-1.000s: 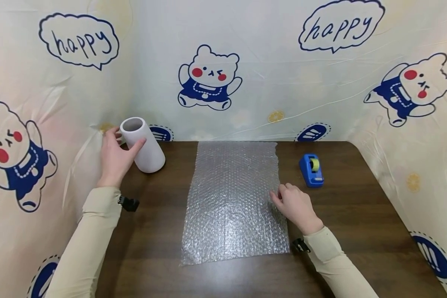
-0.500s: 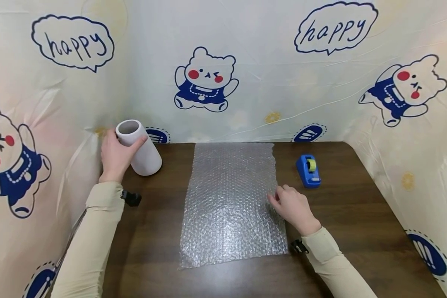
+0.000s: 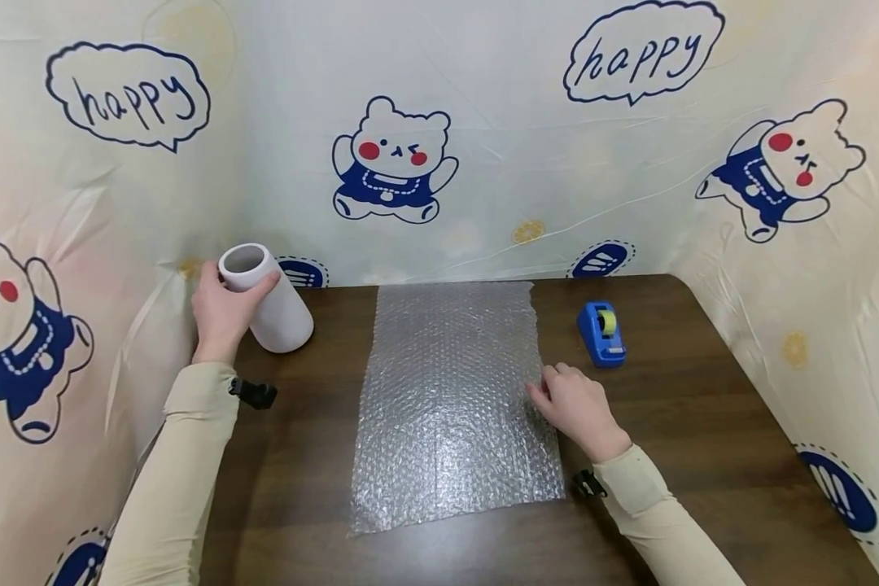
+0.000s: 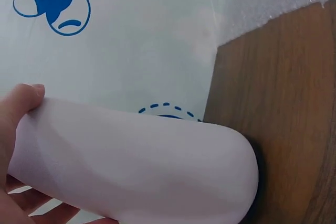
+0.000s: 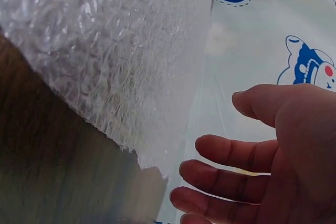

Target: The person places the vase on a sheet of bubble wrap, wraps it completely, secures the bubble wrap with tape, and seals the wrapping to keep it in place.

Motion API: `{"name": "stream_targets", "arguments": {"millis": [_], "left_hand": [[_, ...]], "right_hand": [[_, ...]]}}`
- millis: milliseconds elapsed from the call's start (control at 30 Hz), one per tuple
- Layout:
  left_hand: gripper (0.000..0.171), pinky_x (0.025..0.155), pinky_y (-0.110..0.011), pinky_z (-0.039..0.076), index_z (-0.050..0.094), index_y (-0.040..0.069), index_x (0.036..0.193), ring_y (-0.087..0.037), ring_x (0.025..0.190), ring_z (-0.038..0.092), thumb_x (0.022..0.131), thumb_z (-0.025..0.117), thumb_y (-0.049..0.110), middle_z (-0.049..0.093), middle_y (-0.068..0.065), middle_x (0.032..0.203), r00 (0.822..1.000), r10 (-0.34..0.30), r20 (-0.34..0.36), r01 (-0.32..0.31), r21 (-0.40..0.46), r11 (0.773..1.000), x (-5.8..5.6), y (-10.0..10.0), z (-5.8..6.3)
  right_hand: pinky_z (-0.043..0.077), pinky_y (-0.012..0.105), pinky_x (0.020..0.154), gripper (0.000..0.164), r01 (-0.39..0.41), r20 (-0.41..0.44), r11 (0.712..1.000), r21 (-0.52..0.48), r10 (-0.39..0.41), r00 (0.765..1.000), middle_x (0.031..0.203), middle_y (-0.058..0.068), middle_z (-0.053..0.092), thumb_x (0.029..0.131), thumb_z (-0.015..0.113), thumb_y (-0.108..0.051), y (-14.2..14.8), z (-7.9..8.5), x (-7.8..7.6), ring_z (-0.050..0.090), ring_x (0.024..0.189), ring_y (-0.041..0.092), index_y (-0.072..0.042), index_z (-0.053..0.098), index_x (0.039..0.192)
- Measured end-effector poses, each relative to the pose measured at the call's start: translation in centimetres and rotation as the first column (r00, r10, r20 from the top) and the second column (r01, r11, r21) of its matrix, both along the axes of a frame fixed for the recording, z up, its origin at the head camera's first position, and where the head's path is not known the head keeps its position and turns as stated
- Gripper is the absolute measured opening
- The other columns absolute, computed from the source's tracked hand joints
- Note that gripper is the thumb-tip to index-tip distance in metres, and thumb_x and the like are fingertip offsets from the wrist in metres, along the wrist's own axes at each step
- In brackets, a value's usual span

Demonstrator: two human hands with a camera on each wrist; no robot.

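A white vase with a round open mouth stands at the back left of the table. My left hand grips it near the top, thumb on the near side and fingers wrapped behind. Up close in the left wrist view, the vase's smooth side fills the lower part, its base at the wooden surface. A sheet of clear bubble wrap lies flat in the middle. Over its right edge hovers my right hand, holding nothing. The right wrist view shows that hand's fingers loosely bent, apart from the wrap.
A blue tape dispenser with a yellow roll sits right of the wrap, near the back. Printed cloth hangs behind and along both sides of the brown wooden table, close to my left hand.
The head view has turned slightly, shifting the whole scene a little to the left. Both hands, the vase and the bubble wrap keep about the same places on the table.
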State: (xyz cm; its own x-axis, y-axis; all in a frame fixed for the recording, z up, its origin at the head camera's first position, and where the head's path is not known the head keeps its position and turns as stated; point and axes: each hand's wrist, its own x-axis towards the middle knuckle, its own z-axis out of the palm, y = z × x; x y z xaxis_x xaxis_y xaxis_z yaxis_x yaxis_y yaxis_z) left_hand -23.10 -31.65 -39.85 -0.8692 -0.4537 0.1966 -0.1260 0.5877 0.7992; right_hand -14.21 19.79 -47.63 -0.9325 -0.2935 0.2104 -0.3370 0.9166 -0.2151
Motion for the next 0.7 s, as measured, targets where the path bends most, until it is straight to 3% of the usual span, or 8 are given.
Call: {"name": "stream_targets", "arguments": {"millis": [433,700], "left_hand": [[0.080,0.091,-0.028,0.046,0.052,0.011,0.139,-0.021,0.117,0.058,0.081,0.083,0.056,0.062,-0.006,0.130,0.996,0.061,-0.072,-0.059,0.032,0.998,1.9,1.1,0.4],[0.077,0.086,-0.023,0.045,0.052,0.011,0.140,-0.015,0.109,0.056,0.082,0.083,0.052,0.059,-0.003,0.129,0.995,-0.004,-0.100,0.010,0.058,0.998,3.7,3.1,2.1]], "right_hand": [[0.038,0.031,0.045,0.036,-0.012,0.000,1.000,-0.002,0.012,1.000,0.064,0.001,0.045,0.098,0.072,-0.029,0.5,0.5,-0.2,0.043,0.056,0.016,-0.011,0.055,0.071],[0.038,0.031,0.045,0.035,-0.006,0.014,1.000,-0.004,0.006,1.000,0.065,0.001,0.046,0.099,0.070,-0.030,0.5,0.3,-0.1,0.044,0.057,0.016,-0.011,0.057,0.073]]}}
